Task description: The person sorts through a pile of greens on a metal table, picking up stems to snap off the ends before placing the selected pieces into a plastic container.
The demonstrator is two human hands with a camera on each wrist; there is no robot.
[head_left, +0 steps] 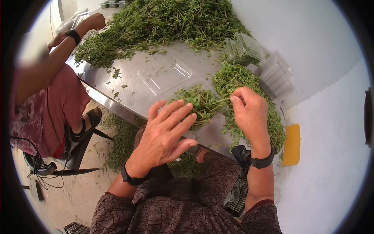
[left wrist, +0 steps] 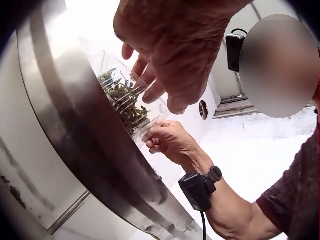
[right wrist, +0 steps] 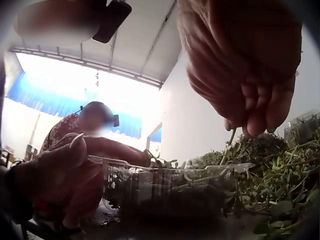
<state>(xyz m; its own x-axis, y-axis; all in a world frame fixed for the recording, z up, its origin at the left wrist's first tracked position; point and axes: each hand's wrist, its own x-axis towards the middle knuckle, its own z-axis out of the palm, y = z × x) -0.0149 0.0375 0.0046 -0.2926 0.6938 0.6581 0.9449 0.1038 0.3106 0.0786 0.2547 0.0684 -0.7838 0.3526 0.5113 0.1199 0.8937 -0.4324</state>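
Note:
A clear plastic clamshell box (right wrist: pixel 145 181) full of leafy green sprigs (head_left: pixel 198 100) stands near the table's front edge, its transparent lid (head_left: pixel 165 76) folded back flat. My left hand (head_left: pixel 165 132) rests at the near-left side of the box, fingers extended over the greens and thumb apart. At the box's right side, my right hand (head_left: pixel 251 115) pinches a thin green stem (right wrist: pixel 229 146) between thumb and fingertips. The stem slants down toward the rim of the box. A heap of loose sprigs (head_left: pixel 272 124) lies beside and beneath the right hand.
A large mound of greens (head_left: pixel 167 23) covers the back of the metal table (head_left: pixel 128 74). Filled boxes (head_left: pixel 245 48) and a stack of empty clear boxes (head_left: pixel 277 74) stand at right by the wall. Another person (head_left: pixel 50 85) sits at left. A yellow board (head_left: pixel 291 145) leans right.

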